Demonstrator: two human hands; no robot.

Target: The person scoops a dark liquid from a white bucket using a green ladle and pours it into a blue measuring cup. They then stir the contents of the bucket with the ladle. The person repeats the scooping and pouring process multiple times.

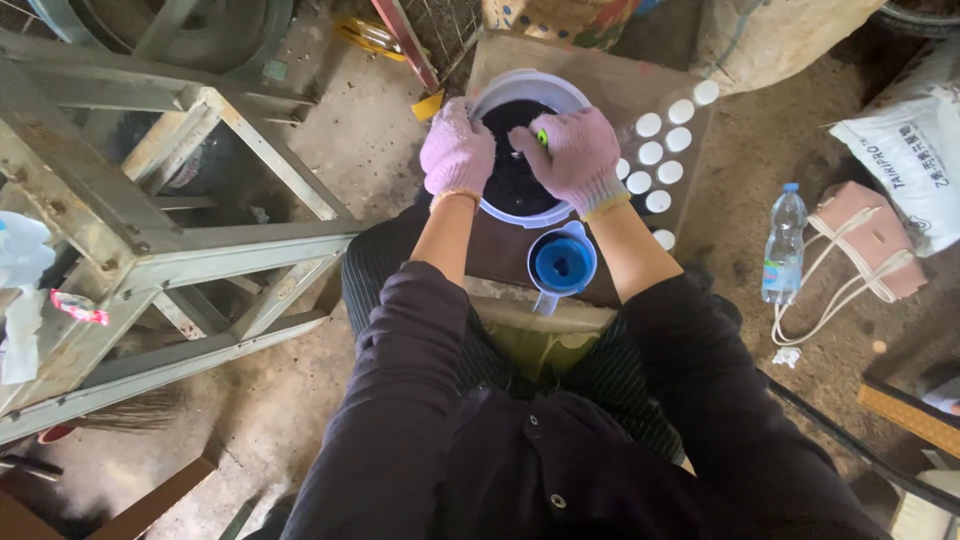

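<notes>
Gloves on, my left hand [457,148] grips the rim of the bowl [490,205] on the board between my knees, steadying it, while my right hand [577,157] pinches a green tool [542,137] over its dark contents.

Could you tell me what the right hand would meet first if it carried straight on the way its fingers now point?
The right hand points down-left into the white bowl, so it would probably meet the dark contents first; the left hand lies just beyond, though depth is unclear.
</notes>
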